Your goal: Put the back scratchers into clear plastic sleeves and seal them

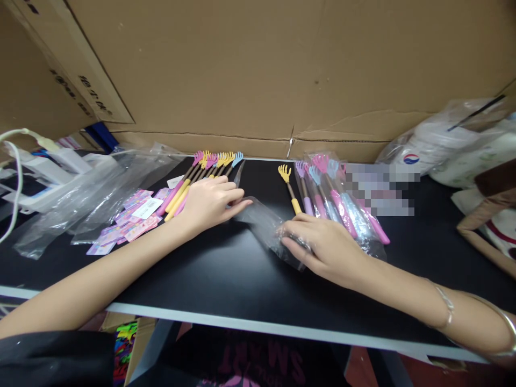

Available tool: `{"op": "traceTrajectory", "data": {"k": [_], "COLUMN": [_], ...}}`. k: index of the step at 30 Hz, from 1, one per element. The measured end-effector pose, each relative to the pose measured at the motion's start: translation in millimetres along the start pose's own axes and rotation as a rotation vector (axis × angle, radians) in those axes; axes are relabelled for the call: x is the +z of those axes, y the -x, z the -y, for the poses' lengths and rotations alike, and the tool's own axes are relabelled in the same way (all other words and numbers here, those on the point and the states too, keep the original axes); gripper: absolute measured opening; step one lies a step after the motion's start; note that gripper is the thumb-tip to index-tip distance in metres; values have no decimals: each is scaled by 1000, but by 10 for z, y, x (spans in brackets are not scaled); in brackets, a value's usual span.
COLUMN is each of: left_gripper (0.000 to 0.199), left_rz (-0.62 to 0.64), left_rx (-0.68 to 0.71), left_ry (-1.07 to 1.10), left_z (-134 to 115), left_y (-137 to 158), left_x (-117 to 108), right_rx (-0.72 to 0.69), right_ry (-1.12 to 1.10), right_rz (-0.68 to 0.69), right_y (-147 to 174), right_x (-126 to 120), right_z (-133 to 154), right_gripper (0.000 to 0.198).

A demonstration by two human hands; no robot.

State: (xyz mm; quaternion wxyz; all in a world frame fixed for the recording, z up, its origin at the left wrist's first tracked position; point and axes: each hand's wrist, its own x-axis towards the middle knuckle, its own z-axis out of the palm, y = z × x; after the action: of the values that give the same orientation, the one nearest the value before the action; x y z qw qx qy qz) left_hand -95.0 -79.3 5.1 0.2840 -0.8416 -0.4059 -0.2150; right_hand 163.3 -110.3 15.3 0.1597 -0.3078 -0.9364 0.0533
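A clear plastic bag (266, 226) stretches between my two hands above the black tabletop. My left hand (213, 199) is closed at its upper left end, thumb against fingers. My right hand (322, 242) is closed on the lower right end, slightly blurred. A yellow back scratcher (296, 206) runs down behind my right hand; whether the hand touches it I cannot tell. Beyond my left hand lies a row of loose back scratchers (177, 196) in pink, yellow and blue. Several bagged back scratchers (342, 209) lie beside my right hand.
Printed cards (139, 215) lie scattered left of the loose row, near a pile of clear bags (116, 188). A white power strip (60, 177) with cables stands far left. Cardboard (242, 70) walls the back. A bagged cup (435, 145) stands at the right rear.
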Motion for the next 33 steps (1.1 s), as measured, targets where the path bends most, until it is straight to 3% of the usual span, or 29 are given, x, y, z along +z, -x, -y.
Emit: {"op": "traceTrajectory", "data": {"k": [7, 20, 26, 33], "left_gripper": [41, 41, 36, 31], "left_rz": [-1, -44, 30, -22], "left_rx": [8, 102, -3, -131], "left_ry": [-14, -31, -22, 84], "left_z": [1, -100, 67, 355], "left_y": [0, -24, -11, -57], "left_x": [1, -67, -87, -131], "right_rx": [212, 269, 280, 366], "right_ry": [-427, -476, -588, -944], "right_rz": [88, 96, 79, -45], "right_y": [-7, -21, -51, -79], "right_x": [-38, 33, 4, -22], "right_z": [22, 26, 18, -121], "right_gripper": [27, 22, 26, 27]}}
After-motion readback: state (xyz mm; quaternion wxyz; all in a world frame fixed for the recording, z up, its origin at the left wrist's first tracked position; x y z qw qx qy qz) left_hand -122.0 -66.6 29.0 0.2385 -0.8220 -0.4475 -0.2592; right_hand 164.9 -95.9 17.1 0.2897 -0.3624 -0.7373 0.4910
